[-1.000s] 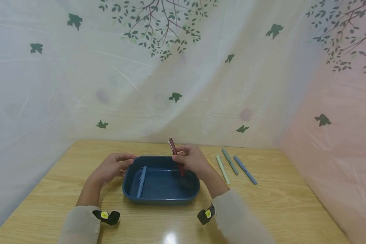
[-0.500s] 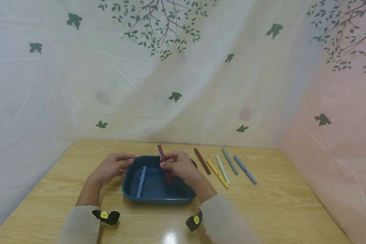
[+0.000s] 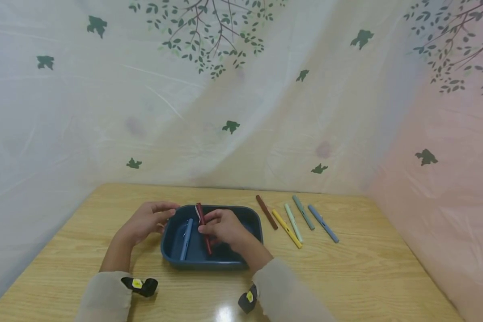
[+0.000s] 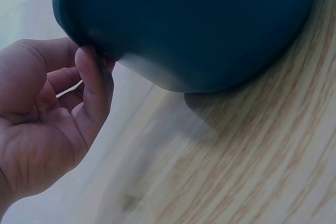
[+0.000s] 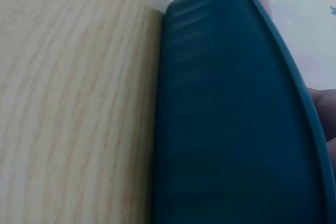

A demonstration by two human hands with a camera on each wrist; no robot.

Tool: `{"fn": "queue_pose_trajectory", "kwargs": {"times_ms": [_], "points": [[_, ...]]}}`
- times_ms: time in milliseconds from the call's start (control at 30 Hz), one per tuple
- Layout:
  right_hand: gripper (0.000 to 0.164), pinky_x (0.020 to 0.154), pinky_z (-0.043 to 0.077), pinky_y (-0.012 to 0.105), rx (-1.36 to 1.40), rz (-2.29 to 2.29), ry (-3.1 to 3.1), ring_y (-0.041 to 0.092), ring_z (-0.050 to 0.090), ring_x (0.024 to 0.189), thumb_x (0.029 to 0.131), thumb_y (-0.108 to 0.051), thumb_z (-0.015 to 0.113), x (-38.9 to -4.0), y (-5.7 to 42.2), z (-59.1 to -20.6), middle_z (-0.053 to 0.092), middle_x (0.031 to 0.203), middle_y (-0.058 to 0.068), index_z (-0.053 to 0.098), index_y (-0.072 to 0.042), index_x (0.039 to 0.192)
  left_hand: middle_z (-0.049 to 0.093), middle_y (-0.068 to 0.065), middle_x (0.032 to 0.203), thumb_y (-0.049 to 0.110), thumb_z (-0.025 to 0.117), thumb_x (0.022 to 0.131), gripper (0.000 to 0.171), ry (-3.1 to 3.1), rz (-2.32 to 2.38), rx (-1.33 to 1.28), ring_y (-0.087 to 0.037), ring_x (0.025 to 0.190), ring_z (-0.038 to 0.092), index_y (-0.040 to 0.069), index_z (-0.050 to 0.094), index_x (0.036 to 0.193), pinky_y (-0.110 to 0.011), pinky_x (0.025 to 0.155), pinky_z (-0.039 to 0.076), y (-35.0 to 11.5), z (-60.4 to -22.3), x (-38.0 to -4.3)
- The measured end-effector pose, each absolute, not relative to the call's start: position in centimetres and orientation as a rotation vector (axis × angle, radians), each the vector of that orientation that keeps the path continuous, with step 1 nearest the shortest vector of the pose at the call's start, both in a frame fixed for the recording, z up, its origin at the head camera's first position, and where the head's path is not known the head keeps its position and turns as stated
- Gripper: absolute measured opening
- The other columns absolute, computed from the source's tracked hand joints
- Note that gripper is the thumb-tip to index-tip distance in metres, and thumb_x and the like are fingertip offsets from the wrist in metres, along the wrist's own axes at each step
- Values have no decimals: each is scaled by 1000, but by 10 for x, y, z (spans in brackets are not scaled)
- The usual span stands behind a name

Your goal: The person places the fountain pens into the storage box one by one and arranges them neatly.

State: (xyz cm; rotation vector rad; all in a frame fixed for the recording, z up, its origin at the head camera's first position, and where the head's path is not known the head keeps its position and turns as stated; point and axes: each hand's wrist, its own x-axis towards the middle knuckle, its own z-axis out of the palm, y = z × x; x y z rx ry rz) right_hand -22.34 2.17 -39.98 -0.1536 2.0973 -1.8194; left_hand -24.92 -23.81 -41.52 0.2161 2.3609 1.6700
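A dark blue rectangular tray (image 3: 209,265) stands on the wooden table. At its far left corner my left hand (image 3: 148,222) pinches the rim between thumb and fingers; the left wrist view shows this hand (image 4: 44,114) up close against the tray wall (image 4: 184,24). Inside the tray, toward the left, lies a light blue pen (image 3: 186,241). Just right of that pen, my right hand (image 3: 225,230) pinches a dark red pen (image 3: 201,214) with a metal clip, tilted, its lower end down in the tray. The tray's outer wall (image 5: 231,103) hides most of the right hand in the right wrist view.
To the right of the tray several pens lie slanted side by side on the table (image 3: 370,268): brown (image 3: 267,213), yellow (image 3: 287,229), pale green (image 3: 293,223), grey-green (image 3: 303,213) and blue (image 3: 323,223). A patterned curtain (image 3: 177,147) hangs behind the table.
My right hand has carried the dark red pen leftward across the tray and lowered it toward the light blue pen. The left hand stays at the tray's corner.
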Motion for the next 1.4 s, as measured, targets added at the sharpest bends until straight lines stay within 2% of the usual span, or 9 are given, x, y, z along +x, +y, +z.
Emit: {"fn": "queue_pose_trajectory", "kwargs": {"times_ms": [267,500,700,1000,1400], "points": [[27,66,60,38,-110,-1740,2100,19,69,74,88,-3,79,-222,15,-401,74,88,10,66,0,112,64,-17,133,23,57,107,39,2348,1677,230,-25,106,64,2,60,139,-38,83,58,-240,-415,-250],[25,65,60,38,-96,-1704,2080,19,67,69,87,-1,79,-221,9,-404,72,82,10,66,-1,108,65,-17,131,24,57,107,40,2340,1682,244,-25,106,65,1,60,140,-39,83,58,-241,-416,-252],[26,67,61,37,-53,-1659,2108,20,70,73,87,-1,80,-222,7,-407,72,85,10,66,-2,108,65,-16,131,24,58,106,40,2332,1691,236,-25,106,65,1,60,139,-39,83,58,-241,-417,-253],[25,62,60,33,11,-1606,2161,18,69,70,86,-1,80,-222,4,-411,70,84,10,65,-3,106,66,-18,128,22,58,106,41,2303,1710,257,-23,103,66,-2,59,139,-37,78,59,-242,-418,-254],[36,62,60,33,1,-1584,2157,20,72,70,86,0,80,-224,-1,-413,70,85,13,60,1,117,67,-17,125,21,58,106,41,2295,1720,265,-22,101,66,-4,59,138,-37,78,59,-243,-419,-255]]}}
